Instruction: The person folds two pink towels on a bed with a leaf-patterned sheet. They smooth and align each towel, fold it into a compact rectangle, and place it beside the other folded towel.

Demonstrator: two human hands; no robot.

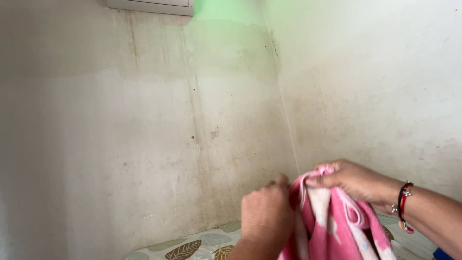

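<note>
Two hands up at chest height: left hand (pixel 266 213) closed on a pink-and-white cloth (pixel 332 226), right hand (pixel 353 181) pinching its top edge, beaded bracelet (pixel 403 202) at the wrist. Leaf-print sheet (pixel 192 248) below. Beyond, stained wall corner (pixel 284 106) and white box (pixel 151 6) high up.

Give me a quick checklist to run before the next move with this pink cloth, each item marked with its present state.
1. Right hand grips the top edge of the pink and white cloth: ok.
2. Left hand is on the cloth's left edge: ok, though its fingers are hidden behind the cloth.
3. Cloth hangs free of the leaf-patterned sheet: cannot tell, its lower part runs out of frame.
4. Cloth is spread flat between the hands: not ok, it is bunched.
5. Bracelets on the right wrist are apart from the cloth: ok.
6. Cloth is apart from the stained wall: cannot tell.
</note>
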